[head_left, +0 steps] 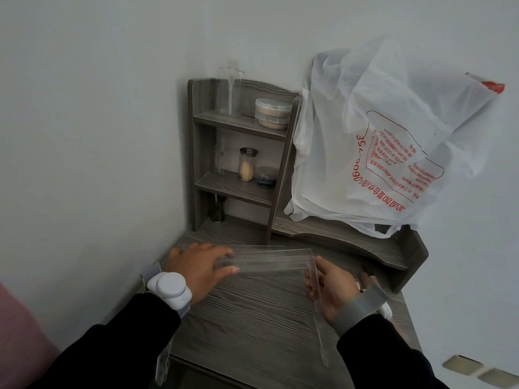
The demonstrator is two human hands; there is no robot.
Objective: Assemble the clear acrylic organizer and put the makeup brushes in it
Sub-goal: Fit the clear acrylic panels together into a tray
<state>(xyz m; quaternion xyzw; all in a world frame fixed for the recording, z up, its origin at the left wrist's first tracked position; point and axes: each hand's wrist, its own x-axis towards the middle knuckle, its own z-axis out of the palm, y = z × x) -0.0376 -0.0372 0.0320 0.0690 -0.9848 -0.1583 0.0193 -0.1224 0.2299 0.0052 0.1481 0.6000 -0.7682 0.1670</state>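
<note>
Head view: assembly step — your left hand (pixel 199 265) grips the long clear panel (pixel 269 261), your right hand (pixel 332 286) pinches the side panel (pixel 315 276), both on the desk (pixel 252 318) before the shelf (pixel 201 141). Next, seat their corner squarely.

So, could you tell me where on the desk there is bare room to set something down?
The desktop between the left hand and right hand, nearer you than the acrylic panels they hold, is bare to its front edge. Behind the panels it is crowded: shelf unit and white plastic bag fill the back.
</note>
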